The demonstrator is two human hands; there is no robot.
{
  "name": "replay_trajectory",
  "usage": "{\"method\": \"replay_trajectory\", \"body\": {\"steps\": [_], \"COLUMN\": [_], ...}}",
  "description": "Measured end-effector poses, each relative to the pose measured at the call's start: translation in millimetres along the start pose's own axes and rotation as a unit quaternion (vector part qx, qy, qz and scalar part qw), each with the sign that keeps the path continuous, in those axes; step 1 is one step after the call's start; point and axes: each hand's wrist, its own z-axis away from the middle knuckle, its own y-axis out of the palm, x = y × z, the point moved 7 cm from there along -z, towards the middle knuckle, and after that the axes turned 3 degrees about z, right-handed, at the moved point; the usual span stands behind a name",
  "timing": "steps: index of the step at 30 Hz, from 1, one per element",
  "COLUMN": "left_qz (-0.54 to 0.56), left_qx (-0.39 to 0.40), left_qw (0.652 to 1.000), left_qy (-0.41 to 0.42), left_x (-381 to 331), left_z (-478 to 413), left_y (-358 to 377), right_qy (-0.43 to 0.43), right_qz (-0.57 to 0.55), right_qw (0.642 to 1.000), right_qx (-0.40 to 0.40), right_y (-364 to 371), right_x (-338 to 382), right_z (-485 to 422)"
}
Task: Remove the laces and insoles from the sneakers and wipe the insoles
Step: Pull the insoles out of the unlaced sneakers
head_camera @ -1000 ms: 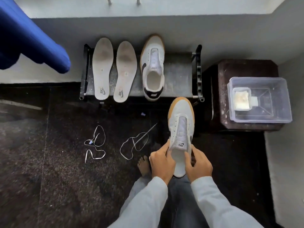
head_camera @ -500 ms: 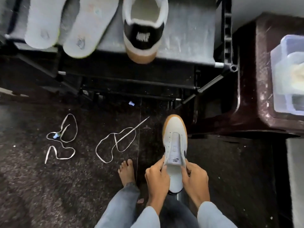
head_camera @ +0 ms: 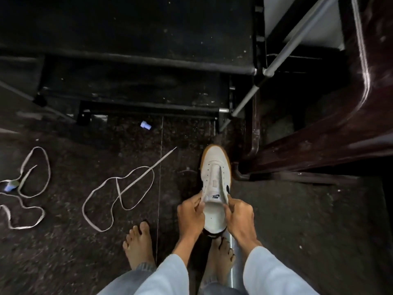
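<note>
Sneaker (head_camera: 215,167) lowered toward dark speckled floor (head_camera: 297,209) | left hand (head_camera: 190,212), right hand (head_camera: 239,213) grip it

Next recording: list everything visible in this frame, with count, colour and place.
sneaker: one, white, gum sole, before the feet.
centre lace: one, white, loose on floor left of sneaker.
left lace: one, white, floor at left edge.
blue bits: two, one by the rack, one amid left lace.
shoe rack: one, black with silver tubes, top.
wooden furniture: one, dark brown, right.
floor: dark, speckled.
feet: two, bare, bottom centre.
left hand: fingers pinch sneaker's left collar.
right hand: fingers pinch its right collar.
</note>
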Motion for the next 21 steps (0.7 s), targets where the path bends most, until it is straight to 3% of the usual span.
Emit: {"method": "replay_trajectory", "body": {"steps": [5, 11, 16, 21], "left_qz": [0.02, 0.049, 0.031, 0.065], "left_qx": [-0.02, 0.013, 0.063, 0.051], "left_qw": [1.0, 0.998, 0.997, 0.995], "left_qy": [-0.003, -0.033, -0.021, -0.048], "left_x": [34, 53, 40, -2], "left_z": [-25, -30, -30, 5], "left_y": [18, 36, 37, 13], "right_qy": [0.024, 0.064, 0.049, 0.044], "right_qz": [-0.019, -0.001, -0.006, -0.112], "right_qw": [0.999, 0.998, 0.997, 0.992], "right_qx": [0.017, 0.024, 0.065, 0.026], "right_y": [10, 27, 16, -32], "right_x": [-10, -26, -19, 12], "right_z": [-24, -34, -32, 14]}}
